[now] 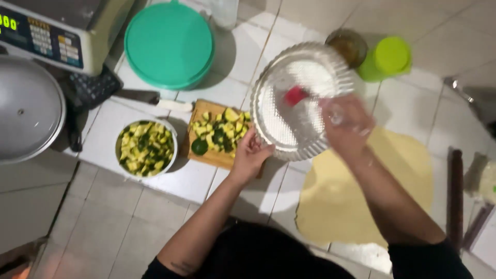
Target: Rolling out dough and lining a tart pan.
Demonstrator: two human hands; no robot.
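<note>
1. Far left of the frame we see a round metal lid [28, 108]; above it, upper left, a digital scale [51, 31].
2. Upper centre-left: a teal plastic lid [169, 44] lies flat on the tiled counter [170, 181]. A knife [155, 101] lies just below it.
3. Left of centre: a white bowl [146, 148] of chopped green-and-yellow pieces. Just right of it, a wooden cutting board [219, 157] with more chopped pieces [222, 129].
4. Centre: our left hand [249, 155] grips the lower left rim of the fluted foil pie pan [299, 101], fingers curled on the edge; the pan is tilted and held above the counter.
5. Right of centre: our right hand [347, 126] is over the pan's right side, blurred; it seems closed round a brush with a red head [295, 95], though we cannot tell the grip exactly.
6. Below the pan, lower right: rolled-out yellow dough [361, 206] flat on the counter.
7. Upper right: a glass jar [349, 46] and a lime-green container [390, 57].
8. Far right: a dark rolling pin [455, 196].
</note>
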